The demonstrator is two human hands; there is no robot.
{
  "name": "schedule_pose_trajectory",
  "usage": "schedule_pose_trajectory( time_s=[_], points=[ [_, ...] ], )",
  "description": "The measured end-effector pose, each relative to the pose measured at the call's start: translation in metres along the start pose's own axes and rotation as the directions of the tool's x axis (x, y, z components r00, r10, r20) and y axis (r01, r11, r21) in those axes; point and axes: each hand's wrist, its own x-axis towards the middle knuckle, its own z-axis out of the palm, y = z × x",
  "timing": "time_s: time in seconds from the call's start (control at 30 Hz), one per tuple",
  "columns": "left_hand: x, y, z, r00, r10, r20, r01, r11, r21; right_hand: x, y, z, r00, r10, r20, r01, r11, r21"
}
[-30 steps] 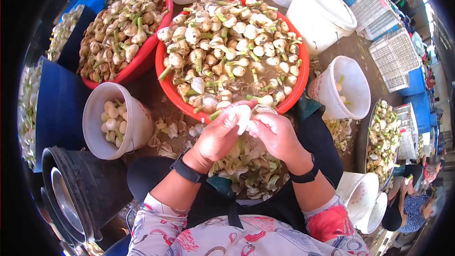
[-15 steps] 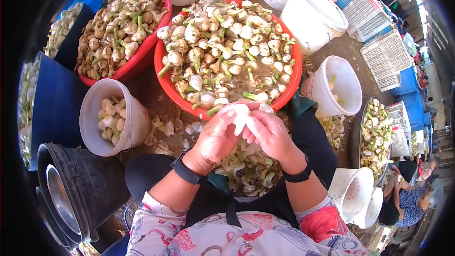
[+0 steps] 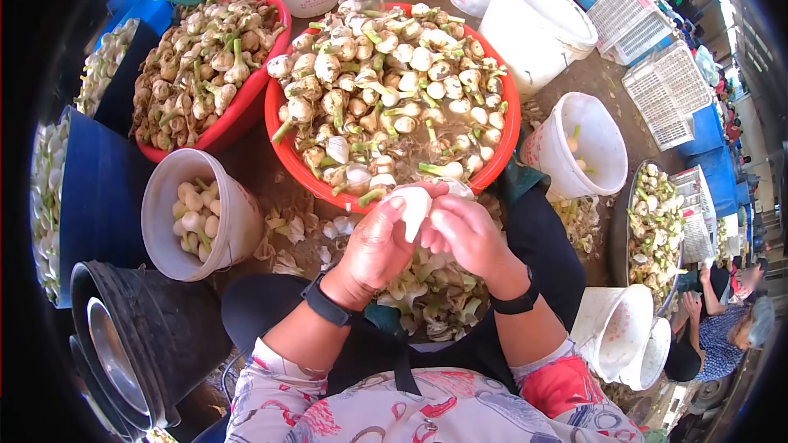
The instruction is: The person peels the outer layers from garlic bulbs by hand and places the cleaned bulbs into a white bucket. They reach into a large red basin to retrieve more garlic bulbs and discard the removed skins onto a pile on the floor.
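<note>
A white garlic bulb (image 3: 415, 210) is gripped in my left hand (image 3: 376, 238), with the thumb pressed to its near side. Close against its right side is my right hand (image 3: 472, 238), fingers curled in; anything pinched between them is hidden. Both hands are just above the near rim of a red basin (image 3: 510, 135) heaped with untrimmed garlic (image 3: 410, 82), some of it in murky water. Below them, a pile of garlic skins and stalks (image 3: 435, 291) lies between my knees.
On the left stand a white bucket (image 3: 156, 238) of peeled bulbs, a black bucket (image 3: 164, 328) and another red basin (image 3: 275, 57). To the right are a white bucket (image 3: 548, 148), a dark pan of garlic (image 3: 652, 230) and white crates (image 3: 669, 90). A co-worker (image 3: 722, 336) sits at the far right.
My right thumb and fingers have drawn slightly back from the bulb, baring more of its white side. My left hand keeps its hold. The co-worker's arm has risen. The view has shifted slightly.
</note>
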Motion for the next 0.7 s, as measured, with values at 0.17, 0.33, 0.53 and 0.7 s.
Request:
schedule_pose_trajectory(
  time_s=[0.17,0.33,0.53,0.7],
  points=[
    [0.005,-0.001,-0.002,0.997,-0.022,-0.071,0.026,0.998,0.054,0.004,0.006,-0.008,0.996,0.039,0.085,-0.037,0.999,-0.022],
    [0.006,0.001,0.004,0.999,-0.044,-0.021,0.046,0.996,0.08,0.004,0.009,-0.008,0.999,0.028,0.02,-0.03,0.992,0.123],
    [0.001,0.0,0.013,0.997,-0.008,-0.076,0.016,0.994,0.11,-0.003,0.002,-0.004,1.0,-0.024,0.006,0.023,0.998,0.059],
    [-0.004,-0.002,0.016,0.994,0.041,-0.103,-0.03,0.993,0.11,-0.006,0.004,-0.001,0.993,-0.114,0.032,0.117,0.984,-0.132]
  ],
)
